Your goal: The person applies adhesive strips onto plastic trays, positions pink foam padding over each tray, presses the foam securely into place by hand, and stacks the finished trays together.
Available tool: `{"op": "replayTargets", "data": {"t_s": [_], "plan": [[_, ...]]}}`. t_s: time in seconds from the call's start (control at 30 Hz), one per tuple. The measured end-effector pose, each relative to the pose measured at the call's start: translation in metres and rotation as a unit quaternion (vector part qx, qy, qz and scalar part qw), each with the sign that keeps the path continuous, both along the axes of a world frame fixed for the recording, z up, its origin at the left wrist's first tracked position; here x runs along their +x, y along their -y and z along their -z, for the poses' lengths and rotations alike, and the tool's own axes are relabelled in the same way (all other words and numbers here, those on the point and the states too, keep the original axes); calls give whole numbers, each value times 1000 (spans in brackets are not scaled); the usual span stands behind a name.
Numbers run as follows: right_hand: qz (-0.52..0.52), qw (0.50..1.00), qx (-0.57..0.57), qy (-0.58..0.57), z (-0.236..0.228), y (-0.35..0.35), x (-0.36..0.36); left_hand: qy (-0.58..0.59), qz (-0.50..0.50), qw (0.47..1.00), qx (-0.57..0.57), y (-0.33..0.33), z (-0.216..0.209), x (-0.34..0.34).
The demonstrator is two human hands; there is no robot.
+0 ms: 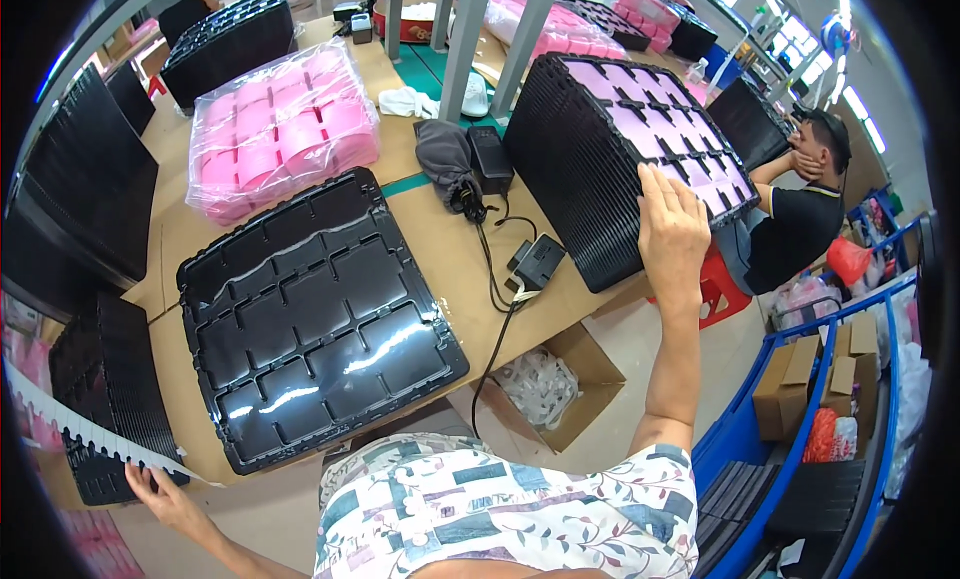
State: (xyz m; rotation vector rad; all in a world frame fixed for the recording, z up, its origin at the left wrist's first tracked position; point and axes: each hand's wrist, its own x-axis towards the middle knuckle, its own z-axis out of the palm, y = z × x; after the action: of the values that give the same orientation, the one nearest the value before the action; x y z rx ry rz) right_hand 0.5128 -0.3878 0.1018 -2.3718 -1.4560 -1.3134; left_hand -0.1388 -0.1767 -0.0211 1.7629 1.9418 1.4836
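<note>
My right hand (673, 224) rests with fingers stretched out on the near edge of a tall stack of black plastic trays (575, 179). Pink-lilac pieces (660, 109) fill the compartments of its top tray. At the lower left, my left hand (165, 501) has its fingers apart beside a white toothed strip (95, 434) and a lower stack of black trays (125, 379). Whether its fingertips press on the strip or the trays, I cannot tell. Between my hands, a shiny black compartment tray (315, 324) lies on the cardboard-covered table (530, 344).
Behind the tray sits a clear-wrapped pack of pink pieces (285, 129). A grey pouch (447, 164), a black power adapter (489, 159) and cables lie mid-table. Below the edge stands a carton (590, 384) of clear plastic bits. A seated person (800, 214) is at right, near blue shelving (740, 409).
</note>
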Motion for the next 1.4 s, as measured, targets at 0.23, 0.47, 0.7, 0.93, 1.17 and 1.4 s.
{"op": "replayTargets", "data": {"t_s": [0.23, 0.47, 0.7, 0.93, 1.17, 1.4], "plan": [[-20, 999, -36, 9, -8, -7, 5, 273, 238, 927, -96, -18, -9, 48], [-8, 999, -39, -27, -12, 16, -4, 333, 291, 889, -122, -5, -23, 44], [-30, 996, -72, -53, -18, 20, -3, 362, 382, 842, -115, 2, -20, 21], [-64, 994, -64, -59, -22, 7, 15, 362, 403, 833, -112, 0, -13, 29], [-83, 993, -63, -62, -22, 6, 15, 341, 416, 835, -116, -3, -20, 32], [-59, 997, -25, 37, -13, -29, -48, 377, 311, 860, -145, 5, -33, 51]]}}
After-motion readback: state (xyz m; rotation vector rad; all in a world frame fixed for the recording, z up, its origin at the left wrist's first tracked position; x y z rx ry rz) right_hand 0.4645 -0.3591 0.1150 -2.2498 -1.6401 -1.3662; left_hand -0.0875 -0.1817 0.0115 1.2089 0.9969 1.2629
